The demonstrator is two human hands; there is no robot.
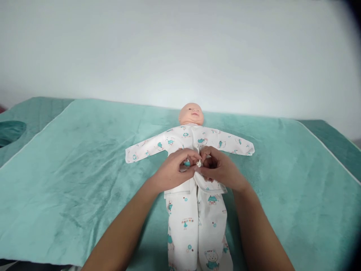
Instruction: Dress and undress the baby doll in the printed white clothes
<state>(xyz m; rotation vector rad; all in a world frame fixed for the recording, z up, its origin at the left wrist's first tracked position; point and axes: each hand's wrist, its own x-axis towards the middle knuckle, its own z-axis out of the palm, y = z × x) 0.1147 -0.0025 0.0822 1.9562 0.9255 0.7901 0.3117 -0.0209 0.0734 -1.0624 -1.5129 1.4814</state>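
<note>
A baby doll (191, 114) lies on its back on a teal blanket (84, 180), head away from me, arms spread. It wears a white printed shirt (172, 141) and matching white trousers (197, 229). My left hand (173, 171) and my right hand (221, 169) meet over the doll's belly. Both are closed in a pinch on the shirt's front edges, with a small white fastener (199, 163) between the fingertips.
The teal blanket covers a wide flat surface against a plain white wall (180, 49). A darker teal layer (335, 141) shows at the right and at the far left, where a folded dark teal piece (9, 131) lies.
</note>
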